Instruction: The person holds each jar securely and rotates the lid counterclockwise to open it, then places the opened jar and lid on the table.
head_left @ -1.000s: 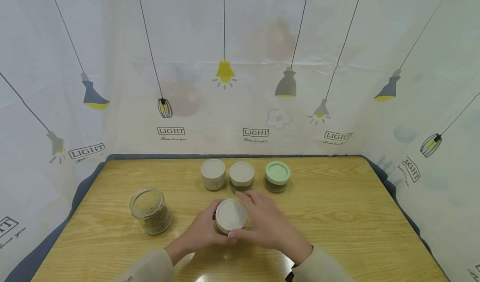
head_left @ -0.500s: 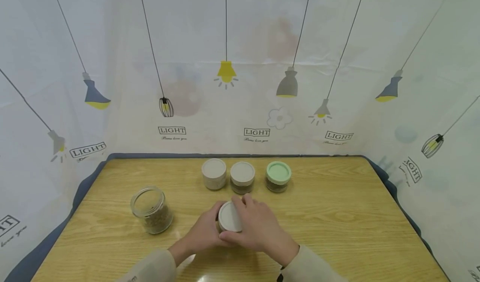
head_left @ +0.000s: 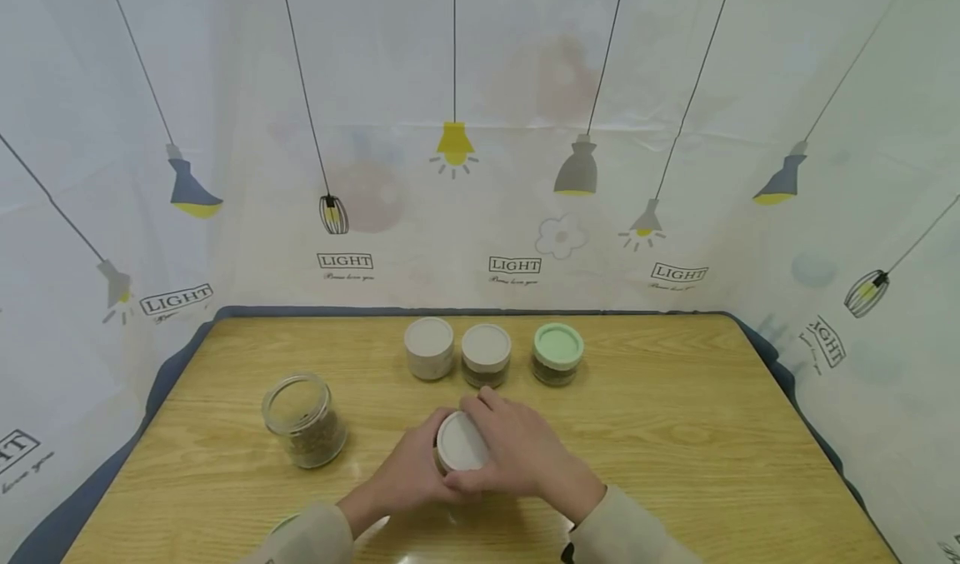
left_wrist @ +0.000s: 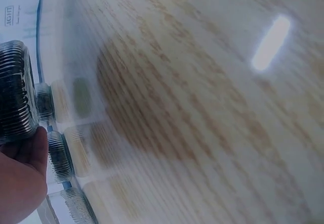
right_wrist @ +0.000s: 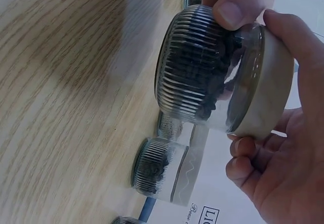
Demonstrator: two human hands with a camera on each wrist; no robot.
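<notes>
Both hands hold a ribbed glass jar (right_wrist: 190, 64) with dark contents and an off-white lid (head_left: 461, 442), in front of me at the middle of the table. My left hand (head_left: 414, 466) grips the jar's glass body from the left, its thumb on the glass in the right wrist view. From the other side my right hand (head_left: 519, 449) has its thumb and fingers round the lid's edge. In the right wrist view the jar looks clear of the wood, with the lid on its mouth. The left wrist view shows the jar's ribbed side (left_wrist: 16, 95) beside some left fingers.
An open glass jar (head_left: 313, 442), partly filled with brown bits, stands at left. Behind the hands are two jars with off-white lids, the left one (head_left: 428, 349) and the middle one (head_left: 486, 357), and a green-lidded jar (head_left: 557, 357). A green rim (head_left: 284, 521) shows beside the left sleeve.
The right hand has closed in over the lid and then shifted slightly, uncovering more of the lid's top. Both hands and the jar are a little nearer me. A green rim now shows by the left sleeve.
</notes>
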